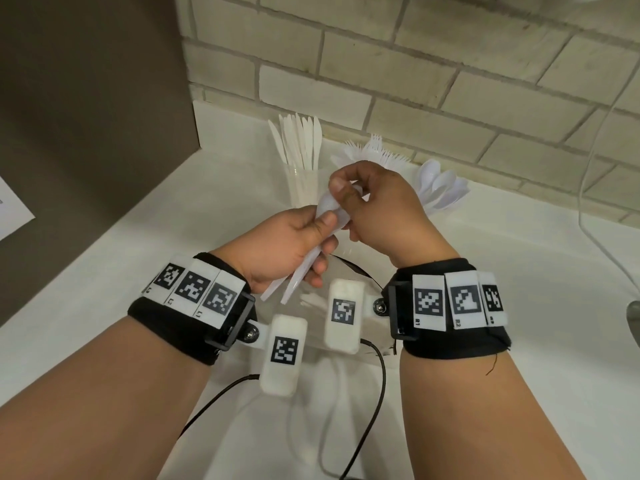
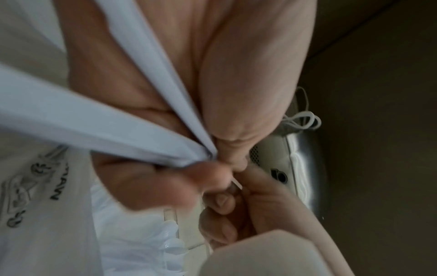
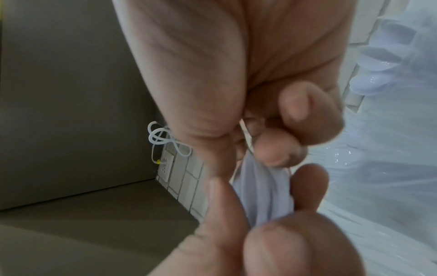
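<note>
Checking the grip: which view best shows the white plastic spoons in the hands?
The head view: the white plastic spoons show from bowls to handle ends, gripped by the left hand, the right hand pinching a bowl. The left wrist view shows only blurred handles; the right wrist view only a bowl between fingertips.

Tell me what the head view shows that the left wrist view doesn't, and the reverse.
Head view only: knives standing in a cup by the tiled wall, and both wristbands. Left wrist view only: black print on a white surface, and a loop of white cord. Both: the left hand gripping a bundle of white spoons while the right hand's fingers pinch their far end.
</note>
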Tool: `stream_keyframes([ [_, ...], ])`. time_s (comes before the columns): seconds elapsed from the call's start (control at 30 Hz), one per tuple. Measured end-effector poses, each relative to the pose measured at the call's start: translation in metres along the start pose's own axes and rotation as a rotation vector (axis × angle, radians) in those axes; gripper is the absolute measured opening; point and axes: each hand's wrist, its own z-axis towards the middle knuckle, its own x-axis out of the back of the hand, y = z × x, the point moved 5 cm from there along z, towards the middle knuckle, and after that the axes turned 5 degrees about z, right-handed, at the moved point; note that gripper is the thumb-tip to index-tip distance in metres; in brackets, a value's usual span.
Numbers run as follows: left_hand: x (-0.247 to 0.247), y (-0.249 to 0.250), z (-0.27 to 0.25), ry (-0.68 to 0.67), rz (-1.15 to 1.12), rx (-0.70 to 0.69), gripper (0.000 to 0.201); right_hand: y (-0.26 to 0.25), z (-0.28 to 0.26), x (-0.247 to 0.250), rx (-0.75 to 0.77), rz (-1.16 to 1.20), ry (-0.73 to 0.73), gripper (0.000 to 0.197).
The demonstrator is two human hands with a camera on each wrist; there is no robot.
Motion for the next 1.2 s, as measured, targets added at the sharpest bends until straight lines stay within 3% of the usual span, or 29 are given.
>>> stream_keyframes([
  [0.13, -0.004, 0.004, -0.001, 0.034, 0.157, -0.033, 0.035, 0.003, -0.004, -0.005, -0.104, 0.126, -0.093, 0.027],
  [0.27, -0.012, 0.005, 0.0, -0.02, 0.211, -0.058, 0.032, 0.003, -0.004, -0.003, -0.077, 0.126, -0.054, 0.02],
  [0.37, -0.013, 0.001, 0.0, -0.048, 0.42, -0.038, 0.016, 0.009, -0.005, 0.002, -0.053, 0.077, -0.031, 0.012],
  [0.43, -0.011, -0.001, 0.002, -0.016, 0.573, -0.026, 0.017, 0.013, -0.005, 0.006, -0.047, 0.043, -0.04, 0.008],
  [0.63, -0.019, 0.001, 0.012, 0.013, 0.747, -0.04, 0.016, 0.022, -0.003, 0.012, -0.063, -0.025, -0.042, 0.022],
  [0.67, -0.018, 0.002, 0.015, 0.031, 0.788, -0.046, 0.021, 0.023, -0.002, 0.016, -0.063, -0.031, -0.024, 0.019],
  [0.77, -0.005, 0.007, 0.019, 0.203, 0.876, -0.095, 0.06, 0.02, 0.003, 0.044, -0.038, -0.047, 0.115, 0.011],
  [0.83, 0.005, 0.012, 0.015, 0.273, 0.911, -0.132, 0.049, 0.015, 0.009, 0.077, 0.011, -0.069, 0.296, 0.012],
  [0.93, 0.006, 0.009, 0.01, 0.072, 1.183, -0.023, 0.026, 0.005, 0.018, 0.124, 0.124, -0.201, 0.57, 0.022],
  [1.0, 0.0, 0.003, 0.007, -0.078, 1.376, 0.083, 0.019, 0.007, 0.028, 0.14, 0.168, -0.262, 0.676, 0.024],
  [1.2, -0.011, -0.012, 0.015, -0.124, 1.457, 0.108, 0.046, 0.045, 0.064, 0.122, 0.043, -0.368, 0.612, 0.03],
])
